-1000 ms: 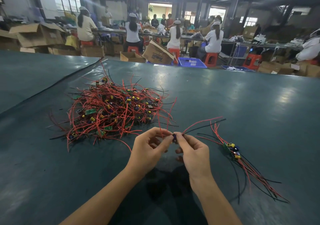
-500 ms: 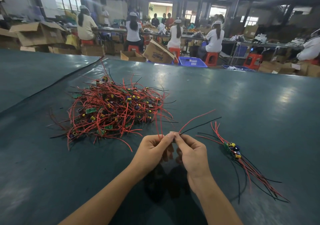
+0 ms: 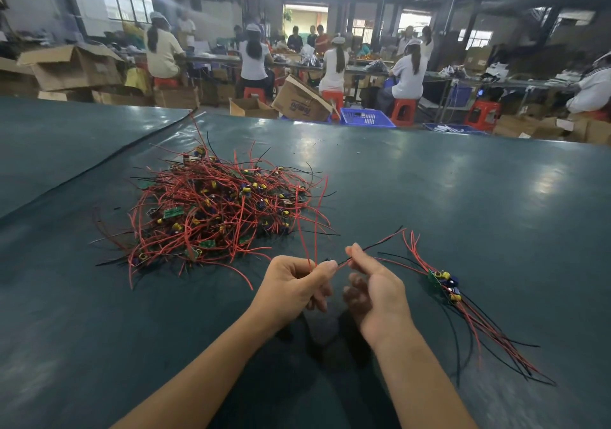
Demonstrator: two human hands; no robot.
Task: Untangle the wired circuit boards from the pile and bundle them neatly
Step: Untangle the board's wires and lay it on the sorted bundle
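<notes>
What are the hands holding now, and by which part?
Wires only: the left hand pinches red wires at their lower ends; the right hand pinches a black-and-red pair near its left end.

Hardly any lettering is legible to me. Far ahead of my left hand (image 3: 291, 291), beyond the far edge of the surface (image 3: 463, 197), a tilted cardboard box (image 3: 299, 104) carries one blue printed word on its side. It is upside down from where I sit and too blurred to spell out. Any marking in the pile (image 3: 215, 210) just ahead of that hand is too small to read.
</notes>
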